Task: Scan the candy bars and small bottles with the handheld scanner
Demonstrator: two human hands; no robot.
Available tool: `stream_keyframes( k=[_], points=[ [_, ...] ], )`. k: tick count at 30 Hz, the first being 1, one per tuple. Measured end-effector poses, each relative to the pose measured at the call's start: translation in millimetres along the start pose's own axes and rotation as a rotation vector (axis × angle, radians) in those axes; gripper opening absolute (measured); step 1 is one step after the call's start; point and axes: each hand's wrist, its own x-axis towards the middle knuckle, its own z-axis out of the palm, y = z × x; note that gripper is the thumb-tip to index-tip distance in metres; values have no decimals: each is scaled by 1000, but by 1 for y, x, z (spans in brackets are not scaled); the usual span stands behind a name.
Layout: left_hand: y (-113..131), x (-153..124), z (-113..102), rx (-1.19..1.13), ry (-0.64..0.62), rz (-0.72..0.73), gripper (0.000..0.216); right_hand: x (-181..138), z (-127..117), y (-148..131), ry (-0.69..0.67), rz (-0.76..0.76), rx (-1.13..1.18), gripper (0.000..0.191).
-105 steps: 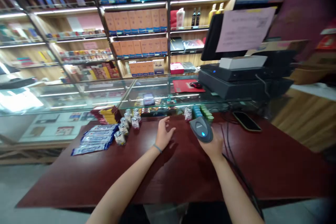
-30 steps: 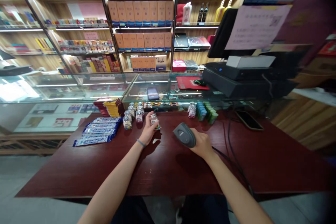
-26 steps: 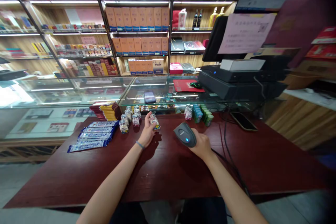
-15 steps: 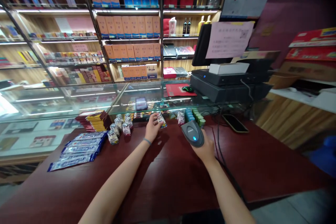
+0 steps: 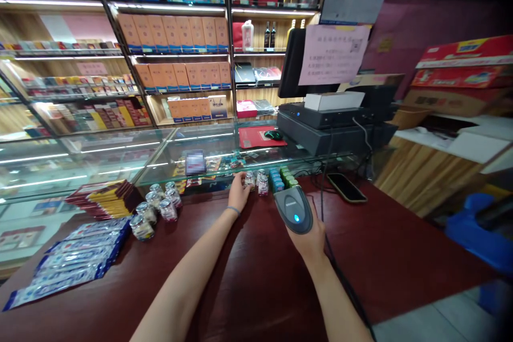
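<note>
My left hand (image 5: 239, 193) is closed around a small clear jar (image 5: 249, 179) with a silvery lid, at the back of the dark red counter. Just right of it stand similar small jars (image 5: 263, 186), then rows of blue-topped containers (image 5: 276, 180) and green-topped ones (image 5: 289, 177). My right hand (image 5: 315, 232) grips a grey barcode scanner (image 5: 295, 209), its blue light lit, held above the counter. Toward the left, a group of several more small jars (image 5: 154, 206) stands beside blue-and-white packets (image 5: 74, 254) and a stack of red and yellow packs (image 5: 105, 197).
A glass display case (image 5: 192, 141) borders the counter's back edge. On it are a monitor (image 5: 290, 64) and a black mouse (image 5: 273, 134) on a red mat. A phone (image 5: 347, 187) lies on the right near cables. A blue stool (image 5: 479, 230) stands beyond the counter's right edge.
My left hand has carried the small jar right and set it close to the jars there. The camera view has turned right. The scanner stays in my right hand.
</note>
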Motion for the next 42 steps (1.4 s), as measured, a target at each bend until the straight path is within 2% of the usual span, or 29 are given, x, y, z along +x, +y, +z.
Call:
stream_keyframes(
  k=[5, 13, 18, 21, 25, 27, 29, 33, 38, 42],
  points=[
    [-10, 6, 7, 112, 49, 10, 44, 2, -2, -2, 27, -9, 10, 29],
    [-11, 3, 7, 249, 64, 24, 39, 10, -8, -12, 49, -65, 59, 25],
    [-16, 4, 6, 240, 59, 15, 41, 7, -3, -10, 53, -44, 14, 24],
    [-20, 3, 5, 190, 37, -8, 50, 4, 0, -8, 10, -40, -12, 25],
    [-13, -7, -2, 138, 42, -63, 73, 0, 2, -7, -43, -13, -8, 29],
    [-2, -19, -13, 126, 60, -70, 80, -2, 3, -7, -62, -9, -7, 30],
    [14, -34, -29, 108, 61, -47, 77, -3, 3, -9, -68, -21, -21, 29],
    [48, -70, -75, 99, 89, 29, 51, -4, 5, -14, -70, -35, -42, 33],
    [76, -107, -145, 192, 265, 108, 34, -7, 11, -25, -47, -105, -63, 35],
    [74, -125, -191, 244, 451, 135, 35, -10, 17, -39, -73, -178, -13, 35]
  ],
)
